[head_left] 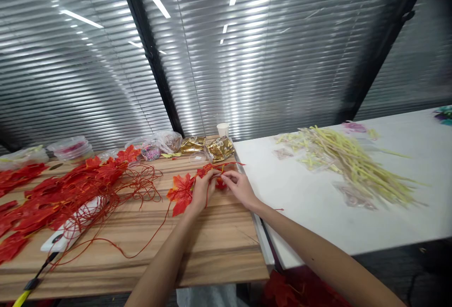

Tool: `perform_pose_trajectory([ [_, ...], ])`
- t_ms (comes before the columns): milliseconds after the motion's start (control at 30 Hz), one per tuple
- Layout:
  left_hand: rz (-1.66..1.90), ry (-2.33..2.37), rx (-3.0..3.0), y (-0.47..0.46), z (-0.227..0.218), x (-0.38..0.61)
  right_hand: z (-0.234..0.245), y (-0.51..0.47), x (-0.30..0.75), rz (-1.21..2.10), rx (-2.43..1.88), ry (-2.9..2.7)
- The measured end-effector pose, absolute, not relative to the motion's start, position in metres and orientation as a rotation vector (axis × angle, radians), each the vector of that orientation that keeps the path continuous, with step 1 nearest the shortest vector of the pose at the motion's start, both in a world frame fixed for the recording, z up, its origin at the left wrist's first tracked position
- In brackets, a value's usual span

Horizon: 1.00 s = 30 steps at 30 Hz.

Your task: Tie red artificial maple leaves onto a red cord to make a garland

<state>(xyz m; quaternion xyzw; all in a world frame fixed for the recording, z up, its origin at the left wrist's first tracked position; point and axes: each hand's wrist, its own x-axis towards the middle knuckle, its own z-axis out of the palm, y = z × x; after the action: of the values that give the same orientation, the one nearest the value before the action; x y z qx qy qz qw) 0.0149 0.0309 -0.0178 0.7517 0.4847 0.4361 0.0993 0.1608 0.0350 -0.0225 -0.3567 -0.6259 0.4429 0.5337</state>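
Note:
My left hand (204,189) and my right hand (240,188) meet near the right edge of the wooden table, fingertips almost touching. Both are closed in a pinch on a thin red cord (151,240) where it runs by the stem of a cloth maple leaf. Red-orange maple leaves (181,194) lie just left of and behind my left hand. Part of another leaf shows between the hands; the fingers hide most of it. Leftward the cord trails across the wood to a loose tangle (141,182).
A heap of red maple leaves (70,187) partly covers a white power strip (76,222) on the left. Gold packets (219,149), a paper cup (222,130) and plastic bags (169,141) line the back. Yellow strips (360,165) lie on the white table (289,222).

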Motion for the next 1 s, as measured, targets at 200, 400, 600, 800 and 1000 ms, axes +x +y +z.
perform_pose_trajectory([
  [200,1.295,1.42,2.203,0.031,-0.0176,0.0149,-0.0231,0.0351,0.1603,1.079,-0.852,-1.479],
  [400,1.282,1.412,2.208,0.0287,-0.0133,0.0157,-0.0228,0.0349,0.1603,1.068,-0.849,-1.493],
  [600,1.257,1.423,2.214,0.0281,-0.0128,0.0158,-0.0223,0.0342,0.1604,1.076,-0.85,-1.487],
  [800,1.247,1.448,2.199,0.0289,-0.0145,0.016,-0.0217,0.0343,0.1607,1.079,-0.855,-1.502],
  [1000,1.215,1.496,2.21,0.0293,-0.0168,0.0157,-0.0227,0.0349,0.1603,1.095,-0.853,-1.499],
])
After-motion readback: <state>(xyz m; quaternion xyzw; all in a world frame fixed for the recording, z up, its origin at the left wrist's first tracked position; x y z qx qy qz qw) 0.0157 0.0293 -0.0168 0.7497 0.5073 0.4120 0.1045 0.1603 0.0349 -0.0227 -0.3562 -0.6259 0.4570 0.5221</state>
